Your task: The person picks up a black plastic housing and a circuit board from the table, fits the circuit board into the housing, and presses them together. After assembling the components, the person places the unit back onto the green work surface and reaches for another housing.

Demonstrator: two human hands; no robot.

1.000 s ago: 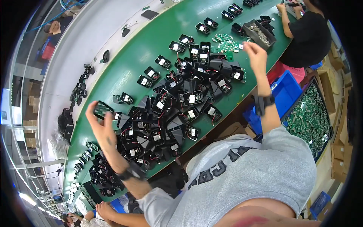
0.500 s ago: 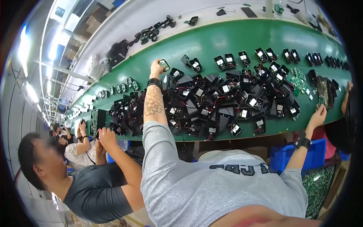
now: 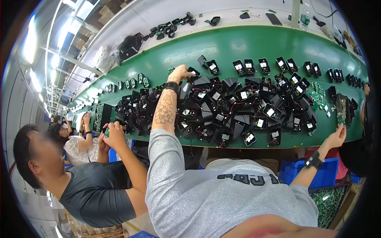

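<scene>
My left hand (image 3: 181, 73) reaches out over the far side of the green bench. Its fingers are closed on the edge of a small black plastic housing (image 3: 193, 74) with a white patch inside. Just left of that hand lies a piece with a green circuit board (image 3: 171, 70), partly hidden by it. My right hand (image 3: 336, 135) is at the bench's near right edge. Thumb and fingers pinch the lower end of a narrow green circuit board (image 3: 340, 119), beside a dark box of parts (image 3: 343, 97). A large heap of black housings (image 3: 222, 105) with red wires lies between my hands.
Several housings stand in a row (image 3: 264, 65) along the far side. Loose green boards (image 3: 317, 95) lie right of the heap. A co-worker (image 3: 99, 186) sits to my left, holding a green piece. Below the bench edge are blue bins (image 3: 291, 172). A bottle (image 3: 304, 20) stands behind.
My left hand has let go of the green-board piece, now lying to its left, and moved right onto a black housing. My right hand stays at the board. The view has shifted slightly.
</scene>
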